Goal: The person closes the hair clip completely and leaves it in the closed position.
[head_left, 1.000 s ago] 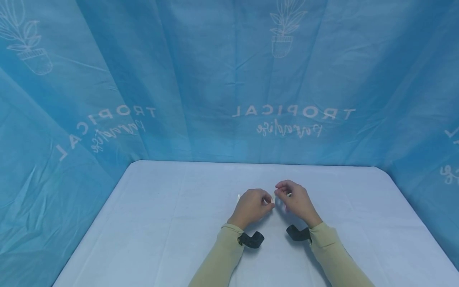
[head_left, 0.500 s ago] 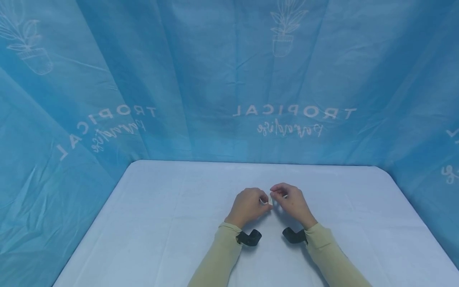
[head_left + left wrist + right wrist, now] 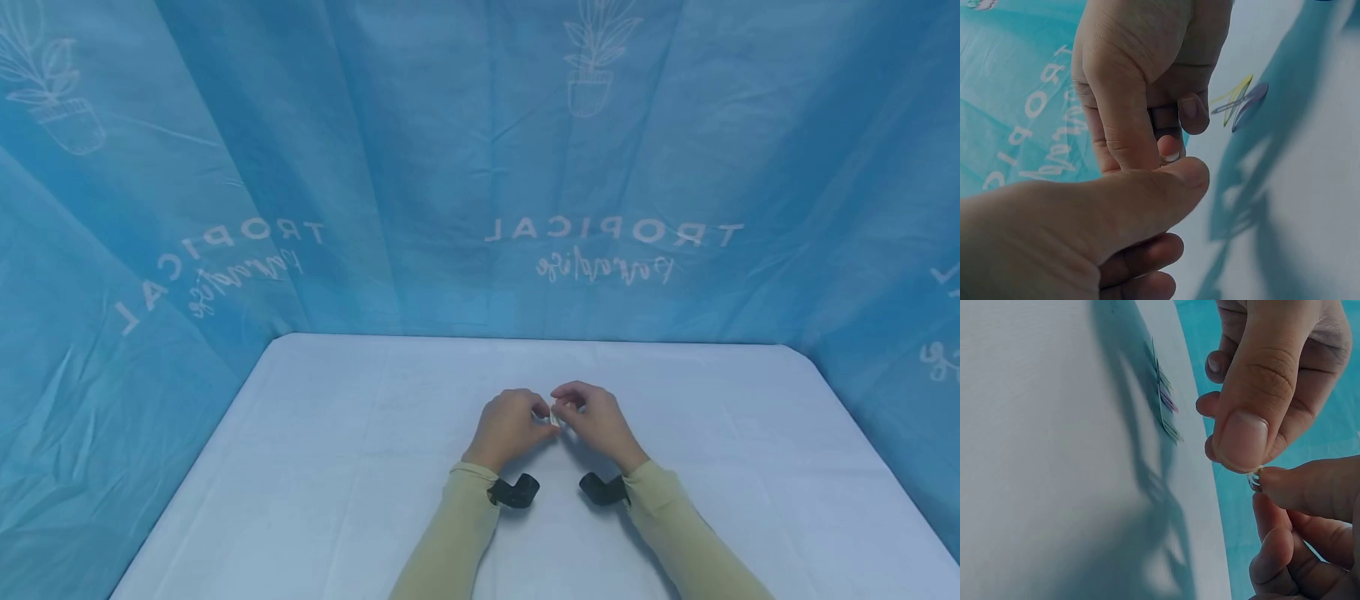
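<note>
The small pale piece [image 3: 555, 417] (prob. a hair clip, but too small to be sure) is between both hands, above the worktop [image 3: 375, 500]. L hand [image 3: 508, 429] holds it w/ thumb and finger, a narrow grip; R hand [image 3: 598, 425] meets it, but whether it also holds, I cannot tell. Main risk: slipping, b/c only fingertips carry it; an uneven pull may drop it near the coloured clips [image 3: 1238, 103].
</note>
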`<state>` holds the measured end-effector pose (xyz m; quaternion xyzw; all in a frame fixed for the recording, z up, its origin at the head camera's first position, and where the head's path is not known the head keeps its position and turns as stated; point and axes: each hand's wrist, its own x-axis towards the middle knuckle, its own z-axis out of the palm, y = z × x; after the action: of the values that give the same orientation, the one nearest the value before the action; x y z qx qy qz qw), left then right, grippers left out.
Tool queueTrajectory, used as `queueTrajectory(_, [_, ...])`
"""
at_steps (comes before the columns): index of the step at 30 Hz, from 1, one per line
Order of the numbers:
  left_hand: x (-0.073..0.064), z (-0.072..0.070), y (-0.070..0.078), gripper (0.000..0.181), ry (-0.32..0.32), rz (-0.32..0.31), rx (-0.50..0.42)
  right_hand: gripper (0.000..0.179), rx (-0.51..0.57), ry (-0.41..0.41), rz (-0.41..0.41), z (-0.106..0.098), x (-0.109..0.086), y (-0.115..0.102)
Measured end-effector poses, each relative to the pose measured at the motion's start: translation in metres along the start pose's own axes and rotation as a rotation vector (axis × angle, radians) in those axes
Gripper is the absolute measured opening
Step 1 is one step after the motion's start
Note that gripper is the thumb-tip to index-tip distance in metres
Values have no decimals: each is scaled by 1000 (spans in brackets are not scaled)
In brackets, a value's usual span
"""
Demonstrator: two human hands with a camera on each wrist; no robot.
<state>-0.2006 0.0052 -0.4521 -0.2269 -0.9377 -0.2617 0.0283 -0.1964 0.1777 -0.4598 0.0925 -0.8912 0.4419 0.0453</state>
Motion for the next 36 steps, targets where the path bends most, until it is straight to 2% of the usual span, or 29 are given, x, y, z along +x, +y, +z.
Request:
queueTrajectory(10, [0, -5, -7, 28, 30, -29, 15, 17, -53, 3, -7, 8, 8, -4])
queueTrajectory(17, [0, -6, -12, 31, 48, -52, 8, 18, -84, -38, 29, 13, 12, -7])
queueTrajectory(24, [0, -6, -16, 33, 54, -83, 20, 18, -118, -61, 6, 17, 15, -8])
queueTrajectory(36, [-1, -3, -18, 39, 42, -175, 56, 18, -173, -101, 29, 26, 17, -10])
